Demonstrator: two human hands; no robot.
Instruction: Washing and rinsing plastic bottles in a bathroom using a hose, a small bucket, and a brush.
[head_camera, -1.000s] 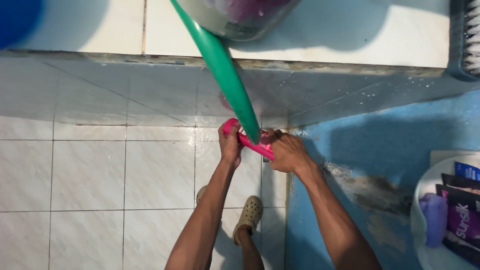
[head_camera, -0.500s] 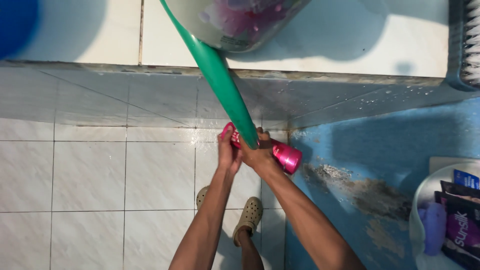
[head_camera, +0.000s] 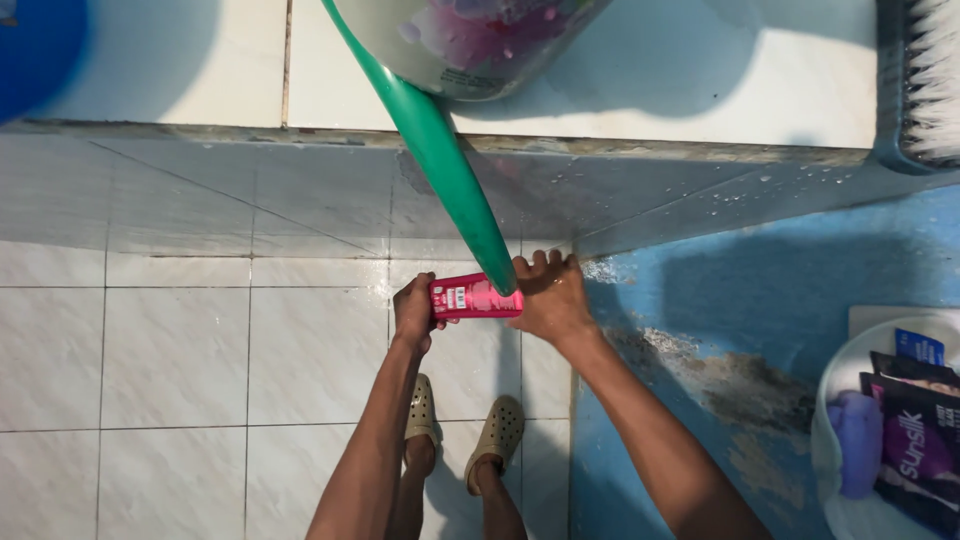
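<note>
Below the tiled ledge (head_camera: 620, 100), pink bottle (head_camera: 474, 297) lies level, left hand (head_camera: 414, 310) and right hand (head_camera: 550, 298) each clamped on an end, green handle (head_camera: 445, 160) crossing it. Looks like cap-opening; needs counter-twist.

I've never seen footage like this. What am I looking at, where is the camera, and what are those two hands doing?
There is no machine here. One camera sits on a person's head and looks straight down, so you see their own arms, both feet in beige clogs and a white tiled floor. The left hand and right hand hold a pink bottle sideways between them, one at each end. A green handle slants down in front of it from a tiled ledge, where a clear container stands. At the lower right, a white tub holds sachets.
</note>
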